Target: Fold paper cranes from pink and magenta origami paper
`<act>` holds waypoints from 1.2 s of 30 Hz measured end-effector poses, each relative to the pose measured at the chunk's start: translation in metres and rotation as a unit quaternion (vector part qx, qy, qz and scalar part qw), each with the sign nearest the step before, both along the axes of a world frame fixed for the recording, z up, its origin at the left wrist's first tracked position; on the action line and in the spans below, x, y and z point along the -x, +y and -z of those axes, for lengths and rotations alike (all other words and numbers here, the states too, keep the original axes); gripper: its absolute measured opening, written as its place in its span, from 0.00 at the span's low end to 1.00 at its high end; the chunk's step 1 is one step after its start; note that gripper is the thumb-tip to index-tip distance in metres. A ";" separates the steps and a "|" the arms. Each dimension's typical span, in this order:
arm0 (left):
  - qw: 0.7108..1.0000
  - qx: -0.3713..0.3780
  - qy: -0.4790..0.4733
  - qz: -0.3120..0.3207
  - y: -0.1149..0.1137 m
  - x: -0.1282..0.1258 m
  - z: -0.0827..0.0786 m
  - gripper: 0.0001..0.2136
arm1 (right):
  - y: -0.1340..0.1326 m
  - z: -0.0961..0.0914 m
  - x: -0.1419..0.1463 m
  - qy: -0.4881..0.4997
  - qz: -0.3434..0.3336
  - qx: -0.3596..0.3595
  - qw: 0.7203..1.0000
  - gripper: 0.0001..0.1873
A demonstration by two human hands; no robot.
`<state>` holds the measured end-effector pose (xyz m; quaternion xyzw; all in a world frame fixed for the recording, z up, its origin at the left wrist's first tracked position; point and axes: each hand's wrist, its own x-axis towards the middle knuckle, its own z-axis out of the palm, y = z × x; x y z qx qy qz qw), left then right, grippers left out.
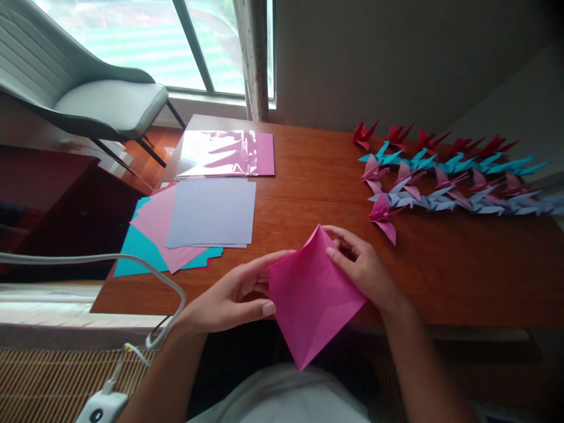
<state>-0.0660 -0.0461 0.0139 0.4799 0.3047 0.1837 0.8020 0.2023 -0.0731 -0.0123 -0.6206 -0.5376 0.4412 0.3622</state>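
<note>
A magenta sheet of origami paper (315, 299) is held up at the near edge of the wooden counter (462, 264), its lowest point reaching past that edge above the person's lap. It looks like a tilted diamond, with faint creases across its face and a peak at the top where the upper left edge bends inward. The right hand (359, 267) grips it near that peak, thumb on the front and fingers behind. The left hand (240, 294) is partly open, thumb and forefinger spread about the left corner and touching the paper; its other fingers are curled. Right of the paper lies one magenta paper crane (384, 216), and beyond it rows of lavender cranes (434, 201), pink cranes (414, 179), turquoise cranes (423, 160) and red cranes (429, 140). To the left, lavender sheets (211, 211) overlap fanned pink sheets (152, 220) and turquoise sheets (136, 252). Behind them, a glossy clear plastic packet (215, 154) contains pinkish-purple paper (265, 154), partly hidden by glare. A grey chair (110, 106) stands past the counter by the window (132, 35).
</note>
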 end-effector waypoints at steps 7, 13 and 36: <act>0.995 -0.067 0.018 -0.071 0.004 -0.007 0.003 0.24 | 0.000 0.001 0.006 -0.021 0.016 -0.024 0.999 0.23; 0.990 -0.070 0.038 -0.112 0.002 -0.007 0.008 0.23 | -0.001 -0.001 0.002 0.051 0.034 -0.016 0.998 0.23; 0.925 -0.108 0.066 -0.358 0.009 -0.042 0.027 0.18 | -0.020 0.011 0.009 0.210 0.001 -0.047 0.976 0.41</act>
